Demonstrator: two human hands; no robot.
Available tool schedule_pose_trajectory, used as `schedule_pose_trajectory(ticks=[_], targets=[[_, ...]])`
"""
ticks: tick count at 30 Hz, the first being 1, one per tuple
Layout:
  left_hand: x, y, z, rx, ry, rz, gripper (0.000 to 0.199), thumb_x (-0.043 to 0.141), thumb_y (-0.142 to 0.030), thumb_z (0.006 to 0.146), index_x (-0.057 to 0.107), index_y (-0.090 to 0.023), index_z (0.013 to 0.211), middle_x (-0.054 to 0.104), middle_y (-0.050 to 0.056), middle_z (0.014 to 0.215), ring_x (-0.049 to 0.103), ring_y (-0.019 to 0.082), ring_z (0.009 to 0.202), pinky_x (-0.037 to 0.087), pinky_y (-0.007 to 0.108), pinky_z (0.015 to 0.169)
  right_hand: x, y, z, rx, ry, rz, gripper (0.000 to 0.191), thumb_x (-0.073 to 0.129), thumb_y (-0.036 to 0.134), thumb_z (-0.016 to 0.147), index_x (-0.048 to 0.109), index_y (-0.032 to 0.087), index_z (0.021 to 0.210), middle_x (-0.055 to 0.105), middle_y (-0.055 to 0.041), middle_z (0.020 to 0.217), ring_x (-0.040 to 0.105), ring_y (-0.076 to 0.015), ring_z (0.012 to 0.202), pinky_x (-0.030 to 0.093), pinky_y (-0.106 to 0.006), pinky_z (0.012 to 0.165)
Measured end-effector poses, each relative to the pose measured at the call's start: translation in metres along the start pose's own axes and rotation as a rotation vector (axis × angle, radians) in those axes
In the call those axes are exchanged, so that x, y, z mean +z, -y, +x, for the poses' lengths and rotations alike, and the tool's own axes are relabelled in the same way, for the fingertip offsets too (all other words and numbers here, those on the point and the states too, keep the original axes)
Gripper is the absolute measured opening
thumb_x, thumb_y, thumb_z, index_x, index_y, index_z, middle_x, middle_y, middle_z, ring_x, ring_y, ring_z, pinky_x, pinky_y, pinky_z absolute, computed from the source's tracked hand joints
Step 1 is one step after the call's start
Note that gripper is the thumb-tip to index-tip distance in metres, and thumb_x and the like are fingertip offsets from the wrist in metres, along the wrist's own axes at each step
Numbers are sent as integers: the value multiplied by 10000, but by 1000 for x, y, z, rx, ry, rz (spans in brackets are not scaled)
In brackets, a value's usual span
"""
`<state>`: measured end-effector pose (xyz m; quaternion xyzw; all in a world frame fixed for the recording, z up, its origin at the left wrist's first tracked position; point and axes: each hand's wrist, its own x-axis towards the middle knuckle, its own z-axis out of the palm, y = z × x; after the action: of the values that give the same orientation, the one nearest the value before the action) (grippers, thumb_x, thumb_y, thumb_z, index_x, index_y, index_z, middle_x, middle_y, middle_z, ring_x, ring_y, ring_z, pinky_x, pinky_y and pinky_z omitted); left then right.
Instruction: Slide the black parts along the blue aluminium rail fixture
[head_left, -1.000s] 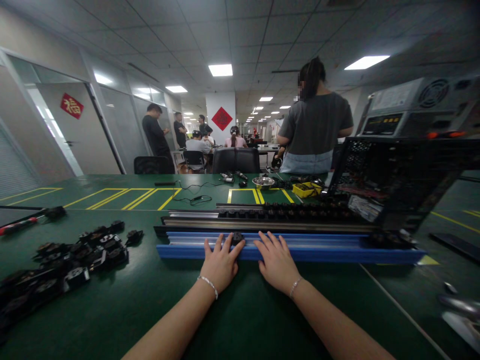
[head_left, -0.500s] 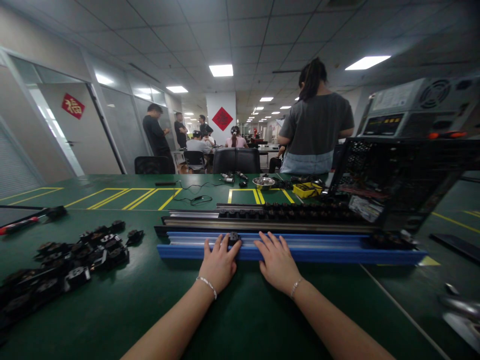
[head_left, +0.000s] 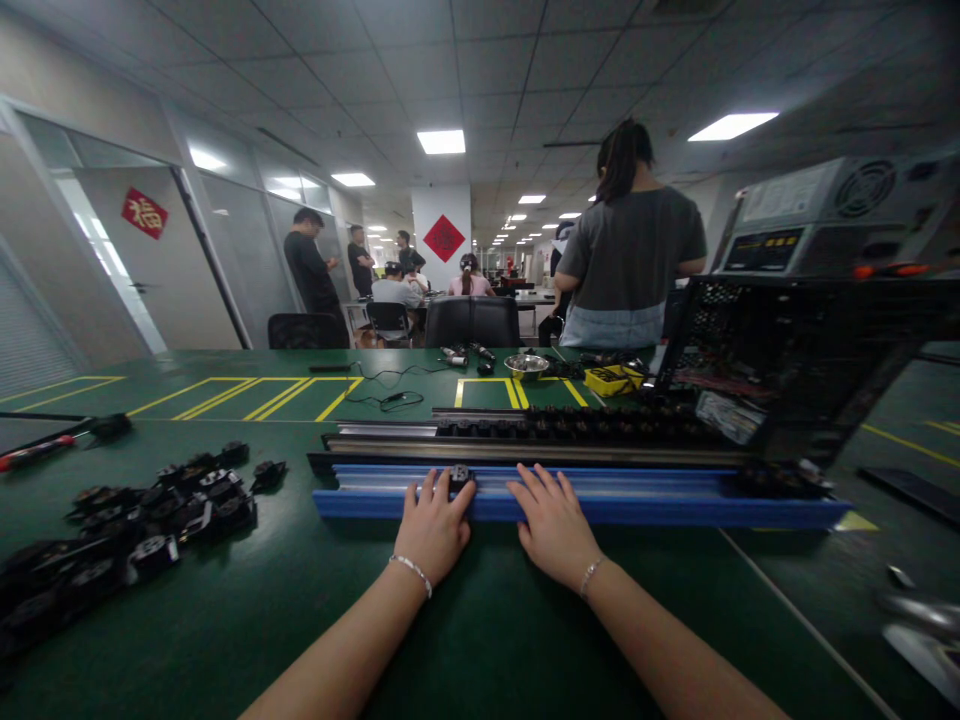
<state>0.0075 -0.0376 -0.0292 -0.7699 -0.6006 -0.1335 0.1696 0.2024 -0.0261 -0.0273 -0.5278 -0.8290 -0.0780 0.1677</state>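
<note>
A long blue channel rail [head_left: 637, 513] lies crosswise in front of me. My left hand [head_left: 433, 535] rests palm down over its near wall, with a small black socket-like module [head_left: 460, 474] gripped between two fingers inside the channel. Parts of the module are hidden by those fingers. To the right, my right hand [head_left: 553, 530] lies with spread fingers on the same rail, holding nothing. Similar black modules [head_left: 780, 478] sit in the rail's right end.
A heap of black modules [head_left: 154, 555] lies at left, near a red-handled tool [head_left: 37, 455]. Dark rails [head_left: 525, 447] run behind the blue one. At right stands an open computer case [head_left: 810, 370]. Farther back are a metal bowl [head_left: 526, 366], a yellow tray [head_left: 613, 380] and people.
My left hand and the black module have shifted slightly left along the blue rail. My right hand stays in nearly the same place.
</note>
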Motion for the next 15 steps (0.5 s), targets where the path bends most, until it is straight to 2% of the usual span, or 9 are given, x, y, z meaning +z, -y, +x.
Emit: schedule_pose_trajectory(ticks=[5,15], targets=[[1,0,0,-4,-11,-9,639,526,-279,757,295,-407,1339,375,86,1394,331,321,1257,260,507,969,0,0,0,3,-7,-2,495,472,217,754,467,241,1249,326,-44,1428,226,-256,1306,85,-454,1064],[2,6,-1,-7,-23,-20,557,505,-313,774,368,-354,1313,418,93,1363,353,287,1249,265,460,994,2,-1,0,-4,-20,0,498,467,209,745,472,240,1242,335,-41,1424,243,-261,1297,89,-454,1061]])
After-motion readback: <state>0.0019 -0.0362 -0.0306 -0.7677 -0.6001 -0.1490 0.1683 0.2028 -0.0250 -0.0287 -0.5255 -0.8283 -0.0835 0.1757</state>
